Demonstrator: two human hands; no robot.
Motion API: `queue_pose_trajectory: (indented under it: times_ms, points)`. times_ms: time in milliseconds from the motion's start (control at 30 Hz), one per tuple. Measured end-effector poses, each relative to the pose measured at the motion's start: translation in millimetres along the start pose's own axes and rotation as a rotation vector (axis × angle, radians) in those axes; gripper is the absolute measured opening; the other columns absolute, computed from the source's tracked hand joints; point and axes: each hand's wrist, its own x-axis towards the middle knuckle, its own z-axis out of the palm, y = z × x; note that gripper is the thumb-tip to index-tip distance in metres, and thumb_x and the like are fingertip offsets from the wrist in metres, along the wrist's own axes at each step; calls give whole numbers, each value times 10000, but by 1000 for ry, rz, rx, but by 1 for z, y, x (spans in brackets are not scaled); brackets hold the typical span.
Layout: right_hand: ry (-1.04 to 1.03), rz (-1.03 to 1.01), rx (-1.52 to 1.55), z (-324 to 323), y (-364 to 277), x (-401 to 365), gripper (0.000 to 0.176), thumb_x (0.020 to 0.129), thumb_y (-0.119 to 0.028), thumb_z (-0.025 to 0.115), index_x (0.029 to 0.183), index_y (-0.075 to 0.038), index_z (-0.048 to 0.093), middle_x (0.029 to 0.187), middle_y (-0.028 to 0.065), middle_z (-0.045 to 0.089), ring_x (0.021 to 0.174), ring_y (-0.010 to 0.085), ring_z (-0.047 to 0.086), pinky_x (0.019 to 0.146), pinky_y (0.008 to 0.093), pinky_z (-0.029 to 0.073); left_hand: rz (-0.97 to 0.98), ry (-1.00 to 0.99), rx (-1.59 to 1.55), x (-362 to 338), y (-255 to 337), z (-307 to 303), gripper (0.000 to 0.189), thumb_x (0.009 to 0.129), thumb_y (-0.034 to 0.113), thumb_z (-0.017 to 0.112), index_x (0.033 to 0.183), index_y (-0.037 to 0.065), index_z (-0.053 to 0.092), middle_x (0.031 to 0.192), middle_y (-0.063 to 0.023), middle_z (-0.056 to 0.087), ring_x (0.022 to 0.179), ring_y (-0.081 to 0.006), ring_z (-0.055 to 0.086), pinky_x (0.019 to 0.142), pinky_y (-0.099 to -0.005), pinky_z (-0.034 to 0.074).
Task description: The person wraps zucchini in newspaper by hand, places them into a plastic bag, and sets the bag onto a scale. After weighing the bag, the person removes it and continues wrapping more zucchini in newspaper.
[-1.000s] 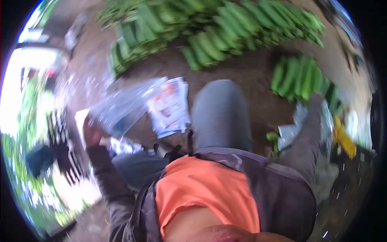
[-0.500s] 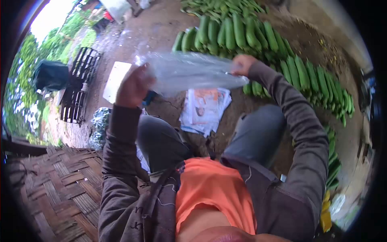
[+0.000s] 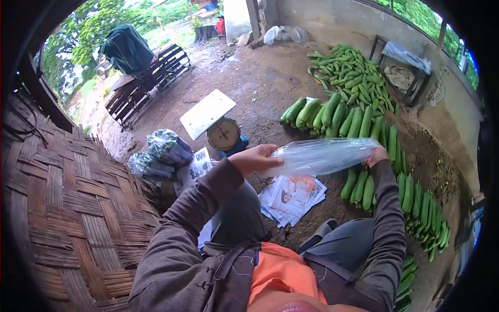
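A clear plastic bag point(image 3: 325, 156) is stretched sideways between my two hands, in front of my knees. My left hand point(image 3: 258, 160) grips its left end, thumb and fingers closed on the film. At the other end, my right hand point(image 3: 378, 154) is closed round the gathered plastic. Below the bag, a stack of newspaper sheets point(image 3: 293, 197) lies on the dirt floor between my legs. Long green gourds point(image 3: 358, 125) lie in rows just beyond and to the right of my right hand; the bag covers part of them.
A dial scale point(image 3: 224, 133) with a white tray point(image 3: 208, 114) stands ahead left. Filled plastic bags point(image 3: 169, 147) sit beside a woven bamboo panel point(image 3: 78, 208). Smaller green vegetables point(image 3: 353, 75) are heaped farther back. Slatted wooden benches point(image 3: 130, 101) stand outside at left.
My view has tilted up and turned, bringing the scale and back wall into sight. The bag looks lower and more drawn together; both hands still hold it.
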Motion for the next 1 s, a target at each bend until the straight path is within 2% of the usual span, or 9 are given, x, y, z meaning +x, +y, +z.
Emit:
queue_pose_trajectory:
  times_ms: [67,167,267,333,400,600,700,867,1000]
  points:
    - [-252,-157,84,55,-9,-38,270,902,-253,493,960,-11,596,906,112,627,781,156,604,700,287,495,-82,258,652,19,-37,-42,391,843,176,612,1149,-49,519,1056,-106,609,926,-157,582,803,-295,469]
    - [-634,-263,-913,92,14,-70,309,782,-241,677,973,-13,592,880,85,615,798,180,569,778,315,462,22,517,-422,21,-52,-90,293,864,89,519,1128,-38,536,990,-110,619,899,-176,596,784,-330,481]
    - [10,-401,-1477,15,49,16,163,769,-152,639,851,-11,642,739,129,629,797,206,629,757,343,485,79,368,-572,14,-36,-50,291,855,126,573,1100,-28,553,944,-68,622,862,-128,580,746,-287,475]
    - [352,-523,-1104,-34,41,68,192,776,-105,621,939,-4,624,813,121,649,821,225,643,732,341,505,-2,191,-244,-6,0,-1,300,847,157,610,1089,-15,565,924,-50,619,828,-110,573,726,-265,470]
    - [-76,-148,36,-9,15,31,276,797,-96,613,1055,-4,578,928,99,641,827,196,631,728,298,515,-123,188,228,-9,-1,-10,301,838,183,634,1075,4,582,898,-34,615,781,-97,565,695,-251,466]
    - [-754,-98,-665,128,31,-88,488,719,-65,724,1156,22,523,1032,87,592,889,154,588,782,303,493,55,622,-607,-28,-60,-108,303,762,-30,536,1065,-25,539,884,-101,606,719,-189,602,667,-354,512]
    - [-84,-419,-1432,38,66,13,227,800,-197,671,947,-30,628,819,80,638,773,171,606,716,327,493,148,261,-762,-29,-50,-63,348,772,-32,543,1117,-9,511,898,-114,597,806,-194,607,734,-362,506]
    - [-166,-45,106,77,46,19,278,923,-109,423,1171,-1,485,939,114,612,714,164,601,641,298,530,177,525,643,-9,-90,-76,388,737,66,601,1115,-13,552,852,-92,636,669,-154,601,584,-283,480]
    - [-798,114,-292,195,91,-83,724,718,-4,643,1370,-73,336,978,46,548,727,109,539,624,239,459,-139,743,-393,-15,-261,-216,208,758,69,497,868,-27,645,748,-78,635,635,-176,607,547,-295,466]
